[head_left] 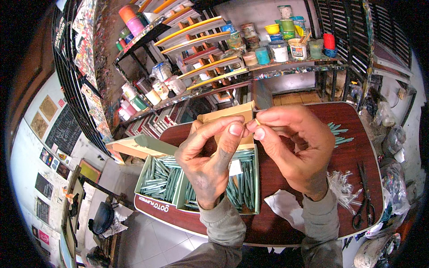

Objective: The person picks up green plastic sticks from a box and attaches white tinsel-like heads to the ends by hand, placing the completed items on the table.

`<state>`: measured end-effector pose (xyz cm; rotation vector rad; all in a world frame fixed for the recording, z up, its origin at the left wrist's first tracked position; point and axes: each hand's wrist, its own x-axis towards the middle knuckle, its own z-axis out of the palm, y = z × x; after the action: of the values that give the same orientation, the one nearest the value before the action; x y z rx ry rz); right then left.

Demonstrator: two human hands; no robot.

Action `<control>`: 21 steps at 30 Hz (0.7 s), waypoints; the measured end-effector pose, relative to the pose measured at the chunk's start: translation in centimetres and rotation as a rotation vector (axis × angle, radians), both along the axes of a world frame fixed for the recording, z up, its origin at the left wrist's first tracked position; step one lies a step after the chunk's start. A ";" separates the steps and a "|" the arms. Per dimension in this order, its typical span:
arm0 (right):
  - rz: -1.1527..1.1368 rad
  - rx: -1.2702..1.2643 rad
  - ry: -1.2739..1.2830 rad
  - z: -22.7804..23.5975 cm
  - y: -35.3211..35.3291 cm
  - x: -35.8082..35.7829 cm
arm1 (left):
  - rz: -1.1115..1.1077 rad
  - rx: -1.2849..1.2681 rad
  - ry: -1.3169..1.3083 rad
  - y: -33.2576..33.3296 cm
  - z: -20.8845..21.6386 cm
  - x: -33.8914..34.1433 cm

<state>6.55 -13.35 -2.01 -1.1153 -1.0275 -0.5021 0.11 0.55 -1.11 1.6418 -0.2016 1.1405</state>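
Note:
Above the table, my left hand [208,156] and my right hand [297,147] meet fingertip to fingertip, both pinched closed. A tiny yellowish tip [258,121] shows at the right fingertips; what the fingers hold is mostly hidden and too small to name. Below and behind my left hand stand two open cardboard boxes, the left box [139,178] and the right box [257,183], filled with slim dark green pen-like sticks [158,178]. A small white paper piece [235,167] lies on the right box's sticks, beside my left wrist.
White paper [283,206] lies by my right forearm. Farther right are a heap of thin clear plastic pieces [344,190], black scissors [365,196] and more green sticks [340,133]. The table [277,232] has a rounded edge. Shelves beyond hold paint pots [280,51] and framed screens [196,40].

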 end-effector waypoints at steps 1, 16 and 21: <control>0.041 0.002 0.013 0.0 0.0 -0.1 | 0.009 0.010 -0.011 0.1 -0.1 0.1; 0.029 0.056 0.116 0.0 0.5 -0.4 | -0.007 0.019 0.011 0.0 -0.2 0.2; 0.103 0.074 0.170 0.1 0.5 -0.6 | -0.032 -0.010 0.007 0.0 -0.3 0.2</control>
<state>5.94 -12.88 -1.90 -1.0162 -0.9054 -0.3535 0.32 0.57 -1.43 1.6279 -0.2165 1.1096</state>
